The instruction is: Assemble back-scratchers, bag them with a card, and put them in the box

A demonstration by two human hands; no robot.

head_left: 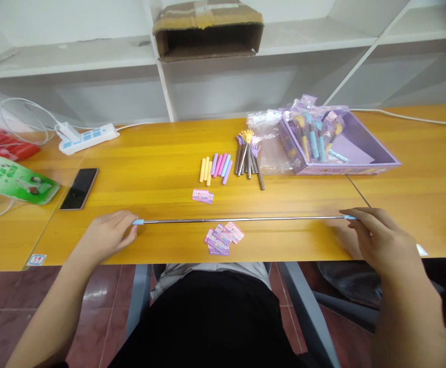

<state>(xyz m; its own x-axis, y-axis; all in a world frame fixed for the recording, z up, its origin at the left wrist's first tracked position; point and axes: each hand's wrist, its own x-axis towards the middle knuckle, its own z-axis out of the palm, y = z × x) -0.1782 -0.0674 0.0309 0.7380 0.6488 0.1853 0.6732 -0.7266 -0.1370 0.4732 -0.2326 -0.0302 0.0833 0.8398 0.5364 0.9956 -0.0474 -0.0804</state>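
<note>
A telescopic back scratcher (245, 219), its thin metal rod drawn out long, stretches level between my hands just above the table. My left hand (106, 232) pinches its light-blue end on the left. At the opposite light-blue end, my right hand (379, 235) is closed, its fingers partly covering that tip. Small pink and purple cards (218, 240) lie fanned on the table below the rod, with more cards (203, 196) beyond it. Farther back are yellow, pink, purple and blue handle sleeves (217, 167) and a bunch of metal rods with hand-shaped heads (249, 156).
A purple box (372, 138) at the back right holds wrapped back scratchers, with clear plastic bags (271, 145) beside it. Left are a phone (79, 189), a green packet (19, 179) and a power strip (90, 139). An open cardboard box (207, 30) sits on the shelf.
</note>
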